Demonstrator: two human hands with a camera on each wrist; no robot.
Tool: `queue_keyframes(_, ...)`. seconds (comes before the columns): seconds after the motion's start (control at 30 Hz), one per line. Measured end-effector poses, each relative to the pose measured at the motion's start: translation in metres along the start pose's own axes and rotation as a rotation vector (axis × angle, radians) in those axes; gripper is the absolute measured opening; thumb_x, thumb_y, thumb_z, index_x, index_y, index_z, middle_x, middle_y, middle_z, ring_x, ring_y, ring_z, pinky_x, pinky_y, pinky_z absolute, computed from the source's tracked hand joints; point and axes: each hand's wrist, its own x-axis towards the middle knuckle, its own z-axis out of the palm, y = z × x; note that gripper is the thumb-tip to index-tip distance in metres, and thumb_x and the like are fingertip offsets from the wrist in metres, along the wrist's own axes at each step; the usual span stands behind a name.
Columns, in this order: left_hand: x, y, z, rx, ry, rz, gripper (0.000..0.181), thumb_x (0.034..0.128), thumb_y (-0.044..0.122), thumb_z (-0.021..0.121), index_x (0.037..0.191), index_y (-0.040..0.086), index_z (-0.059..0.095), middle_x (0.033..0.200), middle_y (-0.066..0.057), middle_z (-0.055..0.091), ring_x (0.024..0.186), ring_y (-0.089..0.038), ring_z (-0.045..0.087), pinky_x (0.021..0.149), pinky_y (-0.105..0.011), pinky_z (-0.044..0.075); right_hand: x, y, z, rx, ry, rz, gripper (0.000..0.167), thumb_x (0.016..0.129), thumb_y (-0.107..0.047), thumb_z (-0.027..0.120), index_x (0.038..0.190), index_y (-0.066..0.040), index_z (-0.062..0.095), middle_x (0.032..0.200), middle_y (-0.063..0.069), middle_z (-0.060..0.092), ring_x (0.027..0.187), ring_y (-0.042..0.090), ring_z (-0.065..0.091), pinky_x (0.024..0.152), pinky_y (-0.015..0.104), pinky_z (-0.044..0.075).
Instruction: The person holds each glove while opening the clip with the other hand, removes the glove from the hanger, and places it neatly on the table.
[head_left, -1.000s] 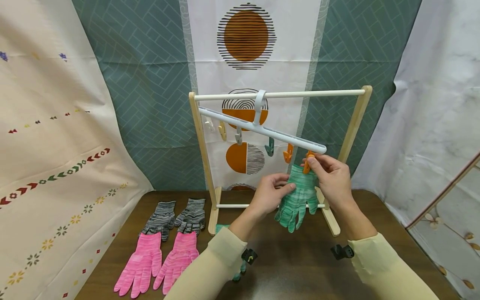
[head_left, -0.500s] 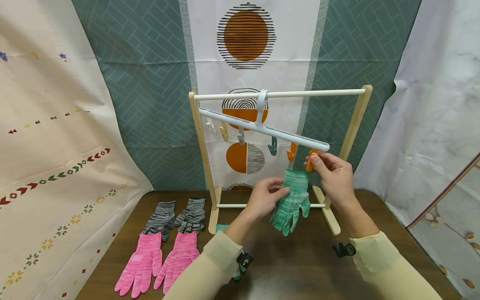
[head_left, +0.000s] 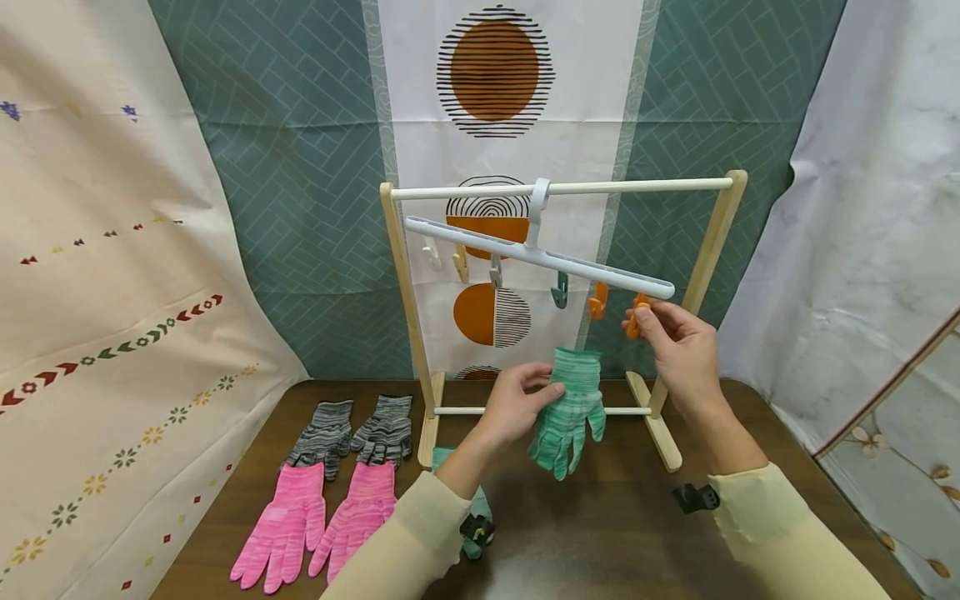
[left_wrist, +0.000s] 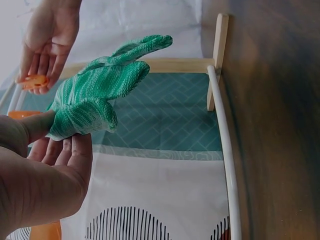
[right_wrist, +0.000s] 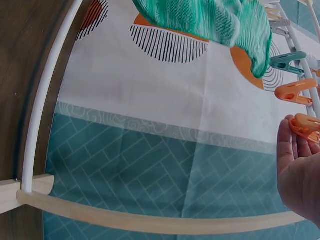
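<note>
My left hand [head_left: 517,404] pinches a green knit glove [head_left: 572,412] near its cuff, between thumb and fingers. The glove hangs fingers-down in front of the rack, apart from every clip. Higher up on the right, my right hand [head_left: 682,354] pinches an orange clip [head_left: 639,318] below the low right end of a pale hanger bar [head_left: 585,268]. In the right wrist view that orange clip [right_wrist: 306,127] lies against the fingers, beside a second orange clip [right_wrist: 295,91]. The left wrist view shows the glove [left_wrist: 95,95] with its cuff partly hidden by the thumb.
A wooden rack [head_left: 708,242] carries the tilted hanger on its white rail [head_left: 630,187]. Teal [head_left: 560,292], grey, yellow and white clips hang further left. Pink gloves [head_left: 281,525] and grey gloves [head_left: 322,433] lie on the table; another green glove [head_left: 480,504] is partly under the left sleeve.
The green glove has come away from the right orange clip, moving left and slightly down with my left hand. My right hand, the clip and the hanger have shifted a little right.
</note>
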Motion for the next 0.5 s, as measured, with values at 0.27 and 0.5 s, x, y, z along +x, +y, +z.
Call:
queue_keyframes(0.27,-0.005,-0.006,-0.005,-0.043,-0.001,-0.033,0.042,0.1032,0.012,0.072,0.141,-0.002,0.063,0.121,-0.017,0.075,0.118,-0.031,0.067,0.092,-0.04,0.059,0.002,0.0,-0.006,-0.052,0.006,-0.006,0.031,0.105,-0.016,0.07,0.128,0.004,0.073,0.106,0.006,0.079,0.096,0.012,0.074,0.09,0.02,0.056)
queue_keyframes(0.5,-0.013,-0.01,-0.009,-0.062,-0.013,-0.041,0.044,0.1025,0.01,0.072,0.143,-0.002,0.061,0.114,-0.017,0.076,0.11,-0.027,0.068,0.081,-0.041,0.059,0.002,0.002,-0.01,-0.046,0.033,-0.027,0.03,0.104,-0.011,0.07,0.129,0.005,0.071,0.107,0.002,0.079,0.091,0.011,0.075,0.091,0.02,0.056)
